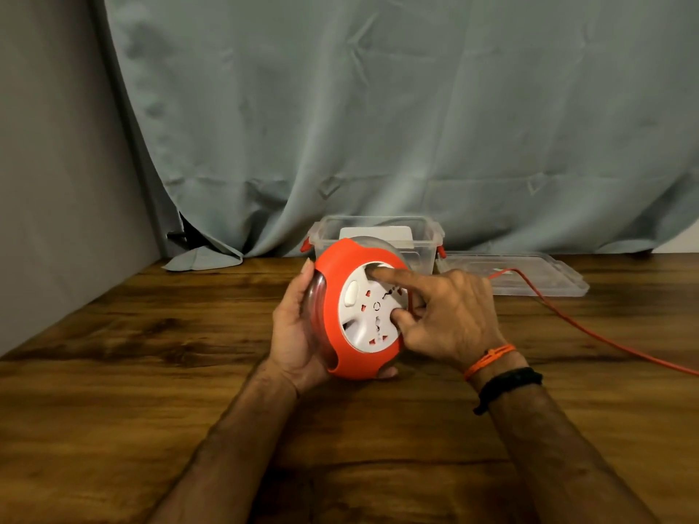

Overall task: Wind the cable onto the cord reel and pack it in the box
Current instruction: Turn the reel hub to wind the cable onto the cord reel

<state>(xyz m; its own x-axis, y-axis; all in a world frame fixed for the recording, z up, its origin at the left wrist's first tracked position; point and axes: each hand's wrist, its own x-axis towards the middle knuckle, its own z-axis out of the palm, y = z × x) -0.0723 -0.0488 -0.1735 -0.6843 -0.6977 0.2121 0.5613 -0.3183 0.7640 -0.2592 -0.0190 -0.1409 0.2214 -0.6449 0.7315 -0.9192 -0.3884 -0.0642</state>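
Cord reel (359, 315), orange shell with white socket face, is held up just over the middle of the bench (151, 372), socket face toward the camera. Left hand (299, 334) cups its clear side and underside, fingers wrapped round, firm hold. Right hand (450, 315) is on the white face: index finger tip in a recess near the top, thumb pressed in the lower part, other fingers curled; looks like a turning grip on the centre disc, not a closed grasp.

Cable (590, 330), orange, comes out near the reel's right side behind the right hand, runs over the lid (518, 274) and trails across the bench to the right edge, out of frame. So a good length is not yet wound; how much already sits inside the reel cannot be told.

Box (374, 236), clear with red clips, stands open at the back edge of the bench, just behind the reel, something white inside. Lid lies flat just right of the box.

Judgement: winding stage, early or mid. Left to do: wind in the rest of the cable, put the reel in the box, probably fit the lid.
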